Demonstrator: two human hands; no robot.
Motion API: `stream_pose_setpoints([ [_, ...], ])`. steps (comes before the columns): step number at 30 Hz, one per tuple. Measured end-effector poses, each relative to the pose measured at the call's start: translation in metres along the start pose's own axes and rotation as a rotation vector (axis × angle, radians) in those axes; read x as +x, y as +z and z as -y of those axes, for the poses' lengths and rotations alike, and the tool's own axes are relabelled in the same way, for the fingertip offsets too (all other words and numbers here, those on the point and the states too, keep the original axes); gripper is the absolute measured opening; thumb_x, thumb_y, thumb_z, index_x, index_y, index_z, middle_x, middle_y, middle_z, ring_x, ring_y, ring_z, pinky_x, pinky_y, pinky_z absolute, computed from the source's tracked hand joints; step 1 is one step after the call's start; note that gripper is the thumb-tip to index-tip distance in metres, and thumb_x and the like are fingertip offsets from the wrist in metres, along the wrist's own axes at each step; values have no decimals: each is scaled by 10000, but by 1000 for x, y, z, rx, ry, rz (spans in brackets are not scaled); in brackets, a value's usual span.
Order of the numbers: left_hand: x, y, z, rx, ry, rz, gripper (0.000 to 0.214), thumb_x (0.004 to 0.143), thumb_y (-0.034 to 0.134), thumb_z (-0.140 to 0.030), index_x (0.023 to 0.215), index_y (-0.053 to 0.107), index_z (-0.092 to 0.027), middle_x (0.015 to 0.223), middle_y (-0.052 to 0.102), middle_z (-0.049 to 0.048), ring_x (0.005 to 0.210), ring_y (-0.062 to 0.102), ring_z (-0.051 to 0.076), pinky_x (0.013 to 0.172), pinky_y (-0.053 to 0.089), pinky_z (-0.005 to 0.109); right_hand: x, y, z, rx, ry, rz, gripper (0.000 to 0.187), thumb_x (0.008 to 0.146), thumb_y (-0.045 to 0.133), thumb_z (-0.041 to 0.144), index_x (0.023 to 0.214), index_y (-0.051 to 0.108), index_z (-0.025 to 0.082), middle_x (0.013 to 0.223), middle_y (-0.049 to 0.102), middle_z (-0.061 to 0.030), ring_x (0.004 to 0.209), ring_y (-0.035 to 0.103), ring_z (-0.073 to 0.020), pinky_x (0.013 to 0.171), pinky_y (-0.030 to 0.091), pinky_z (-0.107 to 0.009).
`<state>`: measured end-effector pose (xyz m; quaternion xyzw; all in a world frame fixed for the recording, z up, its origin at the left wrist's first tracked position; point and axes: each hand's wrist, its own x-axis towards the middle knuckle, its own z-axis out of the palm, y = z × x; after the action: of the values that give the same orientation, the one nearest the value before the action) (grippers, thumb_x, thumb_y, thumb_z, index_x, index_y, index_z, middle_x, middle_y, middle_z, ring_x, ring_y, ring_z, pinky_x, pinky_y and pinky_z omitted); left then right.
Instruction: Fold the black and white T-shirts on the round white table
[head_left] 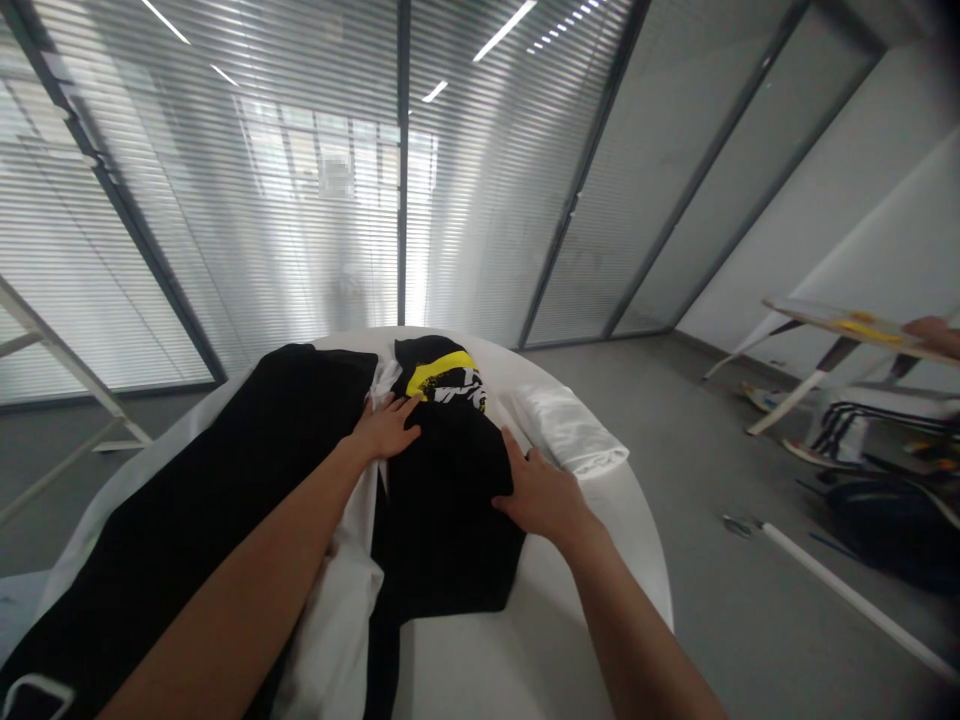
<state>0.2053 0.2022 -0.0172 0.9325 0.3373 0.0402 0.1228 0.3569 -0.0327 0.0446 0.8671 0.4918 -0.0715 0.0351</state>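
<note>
A black T-shirt (450,500) with a yellow and white print (442,378) lies partly folded on a round white table (600,560). My left hand (386,428) lies flat and open on the shirt's left edge, near the print. My right hand (541,492) presses on the shirt's right edge, fingers stretched out over the cloth. A large black garment (202,510) is spread to the left, under my left forearm. White cloth (341,610) shows between the two black pieces.
A folded white garment (570,428) lies at the table's right edge. Glass walls with blinds stand behind. At the right are a low table (832,325), another person's hand (934,335), a dark bag (892,530) and a white pole (847,595) on the grey floor.
</note>
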Motion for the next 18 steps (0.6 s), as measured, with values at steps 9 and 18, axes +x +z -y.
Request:
stream_pose_setpoints([
  [9,-9,-8,-6,28,4,-73,661,905,462,-378,1530,262,-302,1430,488,141,1370,351,361,1091,214,615,-7,-10,4,-66,-50,-176,596,889,533,305,1450,354,209,1176,583,-152,1025,614,-303,813,446,-405],
  [18,-16,-18,-23,-93,76,-169,615,870,480,-249,1476,398,-313,1155,663,74,1146,554,285,1005,380,458,-30,-19,25,-61,-401,-268,613,867,397,77,1444,388,286,1199,565,-90,884,624,-197,658,448,-285],
])
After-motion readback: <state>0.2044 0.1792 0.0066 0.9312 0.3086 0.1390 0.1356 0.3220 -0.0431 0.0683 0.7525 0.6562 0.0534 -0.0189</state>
